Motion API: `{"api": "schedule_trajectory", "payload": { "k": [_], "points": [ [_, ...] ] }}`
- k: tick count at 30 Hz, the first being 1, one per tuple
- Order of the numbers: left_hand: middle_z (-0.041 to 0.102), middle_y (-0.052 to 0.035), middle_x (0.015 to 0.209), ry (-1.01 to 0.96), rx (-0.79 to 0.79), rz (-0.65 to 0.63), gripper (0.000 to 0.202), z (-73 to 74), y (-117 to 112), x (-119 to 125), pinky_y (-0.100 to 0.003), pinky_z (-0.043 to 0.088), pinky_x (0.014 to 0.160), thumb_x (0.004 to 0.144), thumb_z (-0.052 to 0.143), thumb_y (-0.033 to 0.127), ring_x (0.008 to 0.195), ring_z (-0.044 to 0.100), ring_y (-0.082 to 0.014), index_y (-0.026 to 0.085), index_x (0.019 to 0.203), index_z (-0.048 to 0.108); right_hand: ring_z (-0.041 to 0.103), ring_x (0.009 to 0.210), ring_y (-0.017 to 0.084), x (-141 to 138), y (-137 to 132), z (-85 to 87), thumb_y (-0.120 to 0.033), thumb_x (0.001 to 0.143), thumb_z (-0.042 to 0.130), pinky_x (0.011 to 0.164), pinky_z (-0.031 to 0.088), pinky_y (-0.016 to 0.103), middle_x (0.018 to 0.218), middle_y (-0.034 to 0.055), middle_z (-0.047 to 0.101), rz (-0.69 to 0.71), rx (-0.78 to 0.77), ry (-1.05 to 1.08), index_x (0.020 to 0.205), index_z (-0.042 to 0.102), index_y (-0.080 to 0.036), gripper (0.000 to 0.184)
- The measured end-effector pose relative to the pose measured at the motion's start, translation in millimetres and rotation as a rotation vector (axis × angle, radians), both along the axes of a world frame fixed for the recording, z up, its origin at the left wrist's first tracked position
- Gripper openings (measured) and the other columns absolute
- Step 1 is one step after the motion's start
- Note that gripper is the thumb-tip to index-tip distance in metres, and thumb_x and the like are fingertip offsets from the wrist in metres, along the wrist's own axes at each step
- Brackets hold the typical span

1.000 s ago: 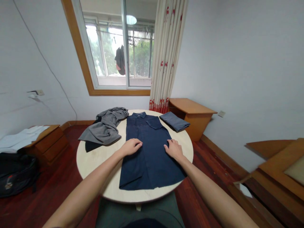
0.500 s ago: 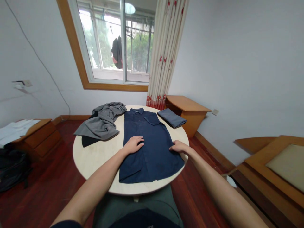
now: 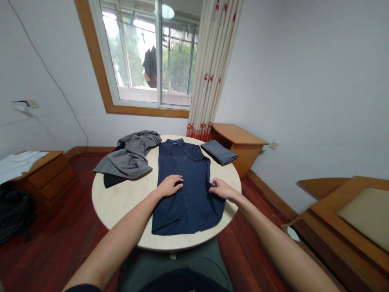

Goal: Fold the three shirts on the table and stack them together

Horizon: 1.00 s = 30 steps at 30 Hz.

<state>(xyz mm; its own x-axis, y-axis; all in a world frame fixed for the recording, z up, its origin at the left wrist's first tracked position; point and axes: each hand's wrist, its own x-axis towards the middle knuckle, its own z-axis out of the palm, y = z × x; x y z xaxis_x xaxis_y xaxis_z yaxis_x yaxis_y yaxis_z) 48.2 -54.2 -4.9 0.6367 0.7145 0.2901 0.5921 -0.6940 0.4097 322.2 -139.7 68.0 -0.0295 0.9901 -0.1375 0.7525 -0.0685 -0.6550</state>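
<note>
A dark navy collared shirt (image 3: 194, 202) lies on the round pale table (image 3: 121, 202), its collar toward the window. One sleeve is folded in across its upper right, and its left side is folded inward. My left hand (image 3: 170, 185) rests flat on the shirt's left part, fingers loosely spread. My right hand (image 3: 221, 189) pinches the shirt's right edge about halfway down; the edge is lifted and curls inward there.
A heap of grey and black clothes (image 3: 130, 156) sits at the table's left. A folded dark grey garment (image 3: 219, 151) lies at the back right. Beyond stand a wooden desk (image 3: 238, 136) and a curtain (image 3: 209, 73). A wooden drawer cabinet (image 3: 50, 178) is at the left.
My right hand has moved left, drawing the shirt's right edge inward, so the lower right corner has pulled in. My left hand has stayed in place.
</note>
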Motion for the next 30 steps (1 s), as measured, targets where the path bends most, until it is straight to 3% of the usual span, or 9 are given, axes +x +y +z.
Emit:
{"api": "schedule_trajectory", "payload": {
  "k": [5, 7, 9, 11, 13, 17, 21, 25, 30],
  "points": [
    [0.066, -0.0101, 0.13, -0.036, 0.004, -0.017, 0.034, 5.2, -5.5, 2.3, -0.039, 0.041, 0.11, 0.095, 0.054, 0.034, 0.124, 0.058, -0.024, 0.017, 0.121, 0.068, 0.052, 0.079, 0.015, -26.7, -12.5, -14.6, -0.008, 0.062, 0.055, 0.072, 0.042, 0.025, 0.083, -0.0013, 0.056, 0.257, 0.172, -0.007, 0.085, 0.05, -0.02, 0.026],
    [0.066, -0.0095, 0.131, -0.056, -0.005, -0.01, 0.04, 9.5, -11.4, 4.9, -0.04, 0.043, 0.108, 0.095, 0.054, 0.034, 0.122, 0.058, -0.0245, 0.018, 0.131, 0.062, 0.053, 0.073, 0.014, -36.9, -19.3, -18.0, -0.009, 0.065, 0.059, 0.067, 0.042, 0.025, 0.08, -0.002, 0.058, 0.377, 0.044, -0.002, 0.089, 0.054, -0.02, 0.027],
    [0.065, -0.0091, 0.131, -0.056, -0.01, -0.028, 0.048, 14.5, -18.7, 9.1, -0.04, 0.044, 0.106, 0.094, 0.054, 0.031, 0.119, 0.059, -0.0246, 0.02, 0.141, 0.052, 0.053, 0.065, 0.013, -41.9, -21.4, -17.2, -0.015, 0.07, 0.066, 0.061, 0.041, 0.023, 0.074, -0.0031, 0.059, 0.531, -0.208, 0.034, 0.096, 0.058, -0.019, 0.027],
    [0.065, -0.0087, 0.129, -0.006, 0.011, -0.073, 0.054, 19.9, -26.4, 14.9, -0.04, 0.044, 0.103, 0.093, 0.055, 0.026, 0.116, 0.058, -0.0247, 0.022, 0.146, 0.046, 0.058, 0.062, 0.012, -39.1, -13.9, -11.8, -0.028, 0.075, 0.072, 0.056, 0.042, 0.022, 0.072, -0.0026, 0.061, 0.688, -0.473, 0.109, 0.103, 0.061, -0.019, 0.032],
    [0.064, -0.0086, 0.125, 0.087, 0.043, -0.121, 0.051, 25.8, -33.9, 22.0, -0.04, 0.045, 0.1, 0.092, 0.055, 0.022, 0.113, 0.058, -0.0254, 0.025, 0.143, 0.05, 0.063, 0.065, 0.013, -28.9, 6.4, -4.2, -0.044, 0.077, 0.074, 0.056, 0.044, 0.021, 0.078, 0.0, 0.065, 0.741, -0.57, 0.2, 0.107, 0.063, -0.018, 0.041],
    [0.066, -0.0068, 0.112, 0.217, 0.062, -0.204, 0.041, 36.2, -46.0, 36.5, -0.039, 0.047, 0.092, 0.092, 0.059, 0.028, 0.104, 0.061, -0.0259, 0.03, 0.132, 0.061, 0.066, 0.064, 0.014, -0.5, 82.3, 2.3, -0.057, 0.08, 0.069, 0.056, 0.047, 0.022, 0.082, 0.0044, 0.069, 0.45, -0.238, 0.242, 0.1, 0.066, -0.017, 0.045],
    [0.07, -0.0047, 0.103, 0.234, 0.041, -0.264, 0.031, 37.8, -50.9, 45.0, -0.036, 0.045, 0.088, 0.092, 0.061, 0.03, 0.1, 0.063, -0.024, 0.029, 0.122, 0.068, 0.071, 0.082, 0.022, 15.0, 175.9, -9.3, -0.05, 0.089, 0.06, 0.069, 0.056, 0.031, 0.098, 0.0112, 0.073, 0.121, 0.094, 0.082, 0.108, 0.069, -0.016, 0.04],
    [0.072, -0.0024, 0.095, 0.216, 0.048, -0.309, 0.022, 33.8, -49.7, 47.7, -0.033, 0.043, 0.084, 0.089, 0.065, 0.027, 0.095, 0.065, -0.0216, 0.027, 0.11, 0.071, 0.066, 0.112, 0.027, 16.3, 250.6, -25.7, -0.045, 0.088, 0.062, 0.097, 0.052, 0.039, 0.123, 0.0137, 0.069, 0.056, 0.231, 0.003, 0.126, 0.067, -0.016, 0.047],
    [0.074, 0.0005, 0.089, 0.187, 0.053, -0.359, 0.015, 29.5, -49.0, 52.3, -0.031, 0.043, 0.08, 0.086, 0.069, 0.027, 0.088, 0.067, -0.0188, 0.025, 0.1, 0.071, 0.057, 0.128, 0.03, 14.2, 305.2, -47.3, -0.048, 0.088, 0.061, 0.11, 0.042, 0.04, 0.138, 0.0167, 0.059, 0.01, 0.224, -0.061, 0.134, 0.062, -0.013, 0.058]
  ]
}}
